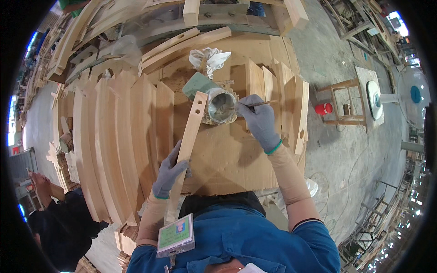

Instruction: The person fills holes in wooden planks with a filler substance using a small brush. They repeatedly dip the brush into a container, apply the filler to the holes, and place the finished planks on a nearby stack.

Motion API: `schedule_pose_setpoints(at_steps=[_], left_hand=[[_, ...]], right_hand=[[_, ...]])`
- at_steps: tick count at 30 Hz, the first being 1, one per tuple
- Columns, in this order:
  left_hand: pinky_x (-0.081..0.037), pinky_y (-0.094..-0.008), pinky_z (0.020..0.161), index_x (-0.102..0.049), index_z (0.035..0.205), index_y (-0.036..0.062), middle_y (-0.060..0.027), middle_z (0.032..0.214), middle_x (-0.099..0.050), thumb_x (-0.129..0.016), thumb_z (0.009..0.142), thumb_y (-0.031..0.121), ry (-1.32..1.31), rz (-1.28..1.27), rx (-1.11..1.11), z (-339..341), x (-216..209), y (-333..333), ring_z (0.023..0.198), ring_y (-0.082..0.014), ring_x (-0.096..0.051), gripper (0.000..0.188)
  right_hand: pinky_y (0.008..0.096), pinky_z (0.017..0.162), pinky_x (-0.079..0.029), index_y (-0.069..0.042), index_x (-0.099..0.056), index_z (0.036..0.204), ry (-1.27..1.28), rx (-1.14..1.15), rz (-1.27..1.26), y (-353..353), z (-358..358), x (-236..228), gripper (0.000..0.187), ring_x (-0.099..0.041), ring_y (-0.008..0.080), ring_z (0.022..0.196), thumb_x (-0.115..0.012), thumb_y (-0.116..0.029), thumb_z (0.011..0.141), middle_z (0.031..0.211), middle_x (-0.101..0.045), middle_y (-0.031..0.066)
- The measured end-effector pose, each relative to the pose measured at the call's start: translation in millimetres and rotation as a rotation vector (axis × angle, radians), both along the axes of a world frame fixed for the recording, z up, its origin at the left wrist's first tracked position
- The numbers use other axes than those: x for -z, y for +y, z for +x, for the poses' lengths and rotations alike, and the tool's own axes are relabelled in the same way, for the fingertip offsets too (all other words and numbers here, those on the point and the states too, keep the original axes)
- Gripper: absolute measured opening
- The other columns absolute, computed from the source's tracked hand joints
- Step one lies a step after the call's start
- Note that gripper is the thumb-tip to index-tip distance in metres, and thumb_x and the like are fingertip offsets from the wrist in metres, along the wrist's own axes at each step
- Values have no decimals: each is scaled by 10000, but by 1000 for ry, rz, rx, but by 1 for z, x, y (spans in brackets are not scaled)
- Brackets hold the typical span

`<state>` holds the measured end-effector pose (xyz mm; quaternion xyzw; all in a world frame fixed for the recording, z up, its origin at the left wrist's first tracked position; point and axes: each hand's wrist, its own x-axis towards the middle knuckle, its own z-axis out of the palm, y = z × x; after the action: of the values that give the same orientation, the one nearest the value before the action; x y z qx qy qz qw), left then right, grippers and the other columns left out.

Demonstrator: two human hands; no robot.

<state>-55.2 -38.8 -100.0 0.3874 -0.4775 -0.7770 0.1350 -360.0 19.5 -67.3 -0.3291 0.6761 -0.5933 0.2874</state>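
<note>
My left hand [170,172], in a grey glove, is closed round a long pale wooden bar [190,126] with two round holes near its far end. The bar slants up from my body, its holed end beside a round metal can [221,108]. The can's rim and outside are crusted, and its inside looks pale and smeared. My right hand [260,122], also gloved, pinches a thin stick [260,103] just right of the can; whether its tip is a brush is hidden by my fingers. Behind the can lies a green block [199,85], with a crumpled white cloth [210,60] beyond it.
Several wooden bars [119,145] stand in a row at the left, and more [298,113] at the right, on a cardboard-covered table [227,168]. Two curved pieces [182,48] lie at the back. A stool [339,102] with a red pot [323,108] stands right; a co-worker [63,227] is at lower left.
</note>
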Motion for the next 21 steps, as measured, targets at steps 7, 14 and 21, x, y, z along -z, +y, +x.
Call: schedule_pose_setpoints(at_steps=[7, 14, 21], left_hand=[[-527, -291, 600, -355, 1379, 0, -92, 952, -590, -613, 849, 173, -14, 112, -26, -10, -22, 0, 695, -163, -610, 614], [-529, -289, 614, -331, 1397, -5, -98, 948, -585, -609, 847, 164, -14, 97, -4, -11, -24, -2, 701, -162, -611, 639], [-530, -289, 622, -343, 1391, -5, -98, 956, -583, -611, 842, 156, -17, 112, -16, -13, -24, -1, 705, -162, -613, 632]], right_hand=[[229, 611, -456, -5, -602, 837, -189, 24, 24, 4, -1, 5, 65, -539, 55, 690, -644, -53, 848, 781, -629, 35], [219, 630, -457, -1, -597, 854, -234, 8, -2, 8, 2, 9, 39, -529, 56, 696, -632, -20, 850, 767, -609, 14], [227, 679, -480, 8, -584, 890, -112, 40, -29, 19, 9, 17, 44, -552, 77, 737, -618, 0, 863, 823, -611, 35]])
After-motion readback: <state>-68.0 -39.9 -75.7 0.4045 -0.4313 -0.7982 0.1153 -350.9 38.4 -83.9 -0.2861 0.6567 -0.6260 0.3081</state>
